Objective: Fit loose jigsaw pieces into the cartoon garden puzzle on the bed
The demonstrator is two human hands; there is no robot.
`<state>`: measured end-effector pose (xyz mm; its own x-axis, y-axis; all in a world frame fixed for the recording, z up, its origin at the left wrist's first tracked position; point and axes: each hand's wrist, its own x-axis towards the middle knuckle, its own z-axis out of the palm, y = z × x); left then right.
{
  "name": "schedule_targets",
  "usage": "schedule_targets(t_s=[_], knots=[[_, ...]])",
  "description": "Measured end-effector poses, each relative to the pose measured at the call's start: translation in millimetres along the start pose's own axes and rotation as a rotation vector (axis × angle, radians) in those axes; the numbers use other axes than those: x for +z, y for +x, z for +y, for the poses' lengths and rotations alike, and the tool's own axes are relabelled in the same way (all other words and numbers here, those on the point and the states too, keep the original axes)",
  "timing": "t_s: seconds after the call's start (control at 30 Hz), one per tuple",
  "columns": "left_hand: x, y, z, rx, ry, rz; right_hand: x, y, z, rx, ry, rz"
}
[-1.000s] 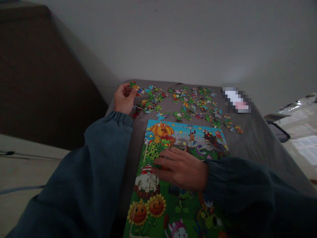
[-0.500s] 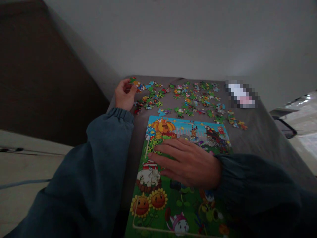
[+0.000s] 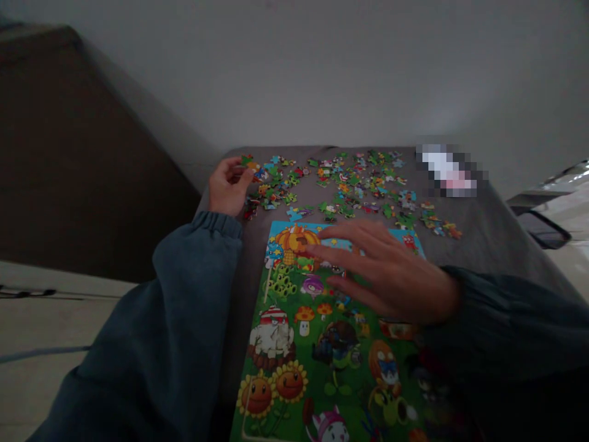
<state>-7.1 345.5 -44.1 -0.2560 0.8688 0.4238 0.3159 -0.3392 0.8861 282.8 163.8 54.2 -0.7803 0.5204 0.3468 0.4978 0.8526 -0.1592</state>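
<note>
1. This looks to me like a room in a home, though I can't tell which one
2. A plain pale wall (image 3: 285, 80) stands right behind what I take for a table (image 3: 497, 227), spread with grey cloth (image 3: 478, 264)
3. On the cloth lie a cartoon jigsaw board (image 3: 307, 347) and loose jigsaw pieces (image 3: 353, 180), a pastime rather than workshop or office gear
4. Over on the left are dark brown furniture (image 3: 78, 166), a pale floor (image 3: 46, 328) and a thin cable (image 3: 46, 353)

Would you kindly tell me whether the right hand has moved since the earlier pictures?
Yes: against the printed board, the right hand has moved toward the board's far edge and rightward.
</note>
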Motion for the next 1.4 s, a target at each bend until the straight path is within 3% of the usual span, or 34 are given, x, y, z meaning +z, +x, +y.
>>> schedule_targets(t_s=[0.13,0.23,0.3,0.33,0.4,0.5,0.63,0.93,1.2,1.4], knots=[[1.5,-15,26,0.030,-0.006,-0.123,-4,-32,54,0.203,0.046,0.151],[3.3,-39,64,0.071,0.001,-0.276,7,-51,79,0.375,0.137,0.331],[6.4,-62,95,0.106,0.032,-0.430,12,-57,80,0.384,0.201,0.349],[8.8,-75,110,0.135,0.100,-0.574,13,-57,76,0.363,0.244,0.331],[15.1,-100,135,0.146,0.137,-0.752,15,-56,64,0.311,0.367,0.279],[25.1,-130,154,0.095,0.123,-0.871,17,-53,44,0.253,0.527,0.176],[30.4,-143,155,-0.005,0.115,-0.875,22,-49,36,0.293,0.603,0.125],[31.9,-139,147,-0.215,-0.006,-0.899,26,-48,38,0.446,0.690,0.073],[34.4,-136,145,-0.222,-0.030,-0.875,30,-47,39,0.412,0.608,0.103],[34.1,-134,142,-0.217,-0.034,-0.855,30,-43,38,0.540,0.740,0.151]])
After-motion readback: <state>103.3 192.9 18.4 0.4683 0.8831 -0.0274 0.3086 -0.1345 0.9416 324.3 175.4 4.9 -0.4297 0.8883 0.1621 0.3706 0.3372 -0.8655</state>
